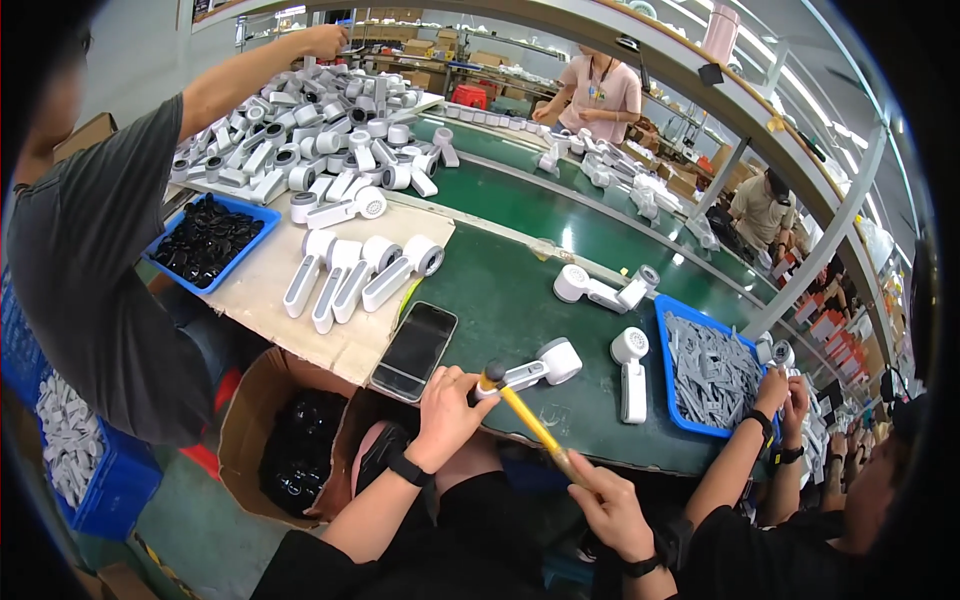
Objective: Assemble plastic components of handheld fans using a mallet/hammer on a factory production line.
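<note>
My right hand (612, 508) is wrapped round the yellow handle of a hammer (535, 424), which slants up to the left. Its dark head is just above the fingertips of my left hand (448, 412). Those fingers are closed on a whitish end of a white handheld device, partly hidden by the hammer head. Right beside it lies a white device with a round head (558, 361) and a grey-panelled handle. Left of my left hand is a black phone (416, 348), flat at the table edge.
More white devices (362, 270) lie on a beige board, with a large heap (310, 140) behind. Blue trays hold grey strips (705, 370) and black parts (207, 240). A carton (250, 440) stands below the table. Co-workers sit on both sides; a green conveyor (560, 225) runs behind.
</note>
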Demonstrator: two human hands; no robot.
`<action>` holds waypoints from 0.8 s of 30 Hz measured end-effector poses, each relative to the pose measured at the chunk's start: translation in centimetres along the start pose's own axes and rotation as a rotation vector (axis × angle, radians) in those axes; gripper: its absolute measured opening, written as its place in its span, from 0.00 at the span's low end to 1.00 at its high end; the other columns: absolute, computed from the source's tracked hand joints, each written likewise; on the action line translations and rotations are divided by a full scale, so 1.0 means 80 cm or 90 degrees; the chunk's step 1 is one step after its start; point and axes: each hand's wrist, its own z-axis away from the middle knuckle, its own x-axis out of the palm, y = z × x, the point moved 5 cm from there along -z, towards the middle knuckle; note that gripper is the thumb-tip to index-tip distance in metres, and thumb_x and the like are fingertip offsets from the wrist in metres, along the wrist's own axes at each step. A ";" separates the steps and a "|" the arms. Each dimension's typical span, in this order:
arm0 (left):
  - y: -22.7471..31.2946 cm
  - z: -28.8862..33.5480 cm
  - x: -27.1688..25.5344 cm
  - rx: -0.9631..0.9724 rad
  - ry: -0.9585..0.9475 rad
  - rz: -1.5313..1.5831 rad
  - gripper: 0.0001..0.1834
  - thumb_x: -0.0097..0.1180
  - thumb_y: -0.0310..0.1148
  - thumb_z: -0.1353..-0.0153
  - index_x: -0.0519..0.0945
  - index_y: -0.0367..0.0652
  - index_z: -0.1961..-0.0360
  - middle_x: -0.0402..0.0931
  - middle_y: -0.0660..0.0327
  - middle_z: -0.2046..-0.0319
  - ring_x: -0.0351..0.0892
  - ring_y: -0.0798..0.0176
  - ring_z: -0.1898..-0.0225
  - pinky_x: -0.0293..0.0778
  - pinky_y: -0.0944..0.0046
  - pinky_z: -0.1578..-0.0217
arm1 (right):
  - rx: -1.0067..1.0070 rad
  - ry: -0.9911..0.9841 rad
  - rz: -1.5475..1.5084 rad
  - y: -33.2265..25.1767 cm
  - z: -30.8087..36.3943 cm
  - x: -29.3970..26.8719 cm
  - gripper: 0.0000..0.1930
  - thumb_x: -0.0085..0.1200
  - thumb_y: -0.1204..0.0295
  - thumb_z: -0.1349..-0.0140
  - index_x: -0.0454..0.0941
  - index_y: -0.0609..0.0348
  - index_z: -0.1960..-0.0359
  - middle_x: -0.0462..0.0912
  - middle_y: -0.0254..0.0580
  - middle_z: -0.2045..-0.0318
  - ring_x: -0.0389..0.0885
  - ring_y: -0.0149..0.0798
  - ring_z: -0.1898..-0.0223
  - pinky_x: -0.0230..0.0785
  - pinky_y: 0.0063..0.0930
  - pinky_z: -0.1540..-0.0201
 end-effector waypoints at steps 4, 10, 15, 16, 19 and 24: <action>0.005 0.000 -0.003 0.018 0.021 0.033 0.16 0.73 0.36 0.52 0.86 0.41 0.64 0.75 0.58 0.70 0.74 0.52 0.62 0.72 0.56 0.59 | -0.073 0.238 -0.089 0.013 0.004 -0.015 0.27 0.58 0.80 0.38 0.73 0.56 0.35 0.74 0.48 0.74 0.76 0.50 0.73 0.69 0.35 0.67; 0.005 0.000 -0.002 0.014 0.014 0.019 0.16 0.73 0.36 0.52 0.86 0.41 0.64 0.75 0.58 0.70 0.75 0.52 0.61 0.72 0.55 0.58 | -0.016 0.222 -0.045 0.018 0.006 -0.026 0.27 0.57 0.81 0.38 0.72 0.61 0.35 0.78 0.50 0.69 0.77 0.41 0.70 0.69 0.29 0.63; 0.007 -0.001 -0.006 0.012 0.011 0.017 0.15 0.73 0.36 0.52 0.85 0.41 0.64 0.76 0.58 0.69 0.76 0.51 0.61 0.72 0.55 0.57 | 0.033 0.140 0.003 0.025 0.002 -0.021 0.27 0.56 0.81 0.37 0.71 0.59 0.34 0.76 0.50 0.71 0.74 0.45 0.72 0.69 0.30 0.64; 0.007 -0.002 -0.005 0.020 0.010 0.019 0.15 0.73 0.36 0.52 0.85 0.41 0.64 0.76 0.58 0.69 0.76 0.51 0.61 0.72 0.55 0.57 | 0.033 0.148 0.004 0.026 0.003 -0.020 0.27 0.56 0.81 0.37 0.71 0.59 0.34 0.76 0.50 0.71 0.74 0.45 0.72 0.69 0.30 0.64; 0.009 -0.003 -0.002 0.044 0.008 0.029 0.14 0.72 0.36 0.51 0.85 0.43 0.65 0.77 0.58 0.67 0.76 0.51 0.60 0.72 0.54 0.57 | 0.000 0.244 -0.073 0.040 0.011 -0.017 0.27 0.56 0.79 0.36 0.70 0.58 0.34 0.78 0.52 0.70 0.78 0.47 0.70 0.71 0.31 0.62; 0.031 -0.005 0.003 0.035 -0.049 0.089 0.23 0.68 0.35 0.43 0.79 0.41 0.48 0.77 0.56 0.68 0.77 0.52 0.66 0.74 0.56 0.64 | 0.097 0.187 -0.103 0.065 0.014 -0.016 0.27 0.58 0.79 0.37 0.72 0.59 0.34 0.80 0.53 0.69 0.77 0.40 0.71 0.72 0.27 0.60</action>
